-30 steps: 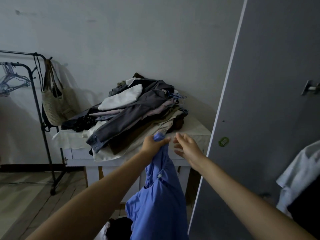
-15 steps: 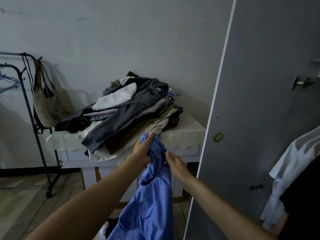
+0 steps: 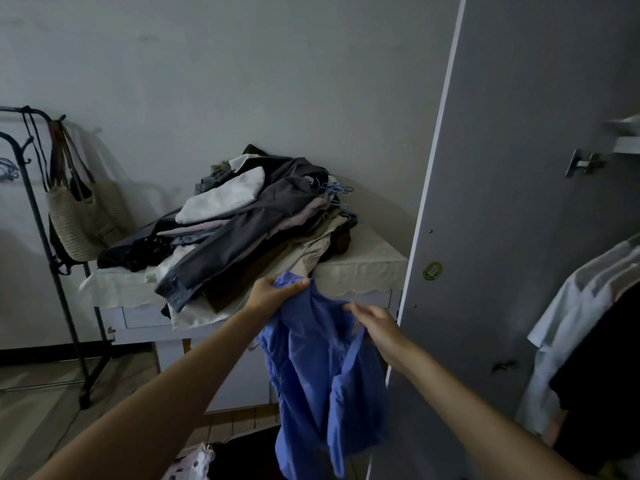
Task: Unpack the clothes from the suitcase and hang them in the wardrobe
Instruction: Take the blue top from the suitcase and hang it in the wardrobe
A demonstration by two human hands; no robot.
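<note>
left hand (image 3: 273,295) pinches the top edge of the blue shirt (image 3: 322,368), held up just in front of the table (image 3: 363,268). right hand (image 3: 375,325) lies against the cloth just right of and below the left, fingers fairly straight; cannot tell if it actually grips. shirt hangs down from the left hand in loose crumpled folds, lower part trailing toward the bottom of view; soft, limp, no hanger seen in it. step in hand, as judged: open out the shirt and find the collar and shoulders. best to keep the left pinch firm, slide the right hand along the top edge to the other shoulder, shake flat, then turn right of the hands toward the wardrobe door (image 3: 519,202).
</note>
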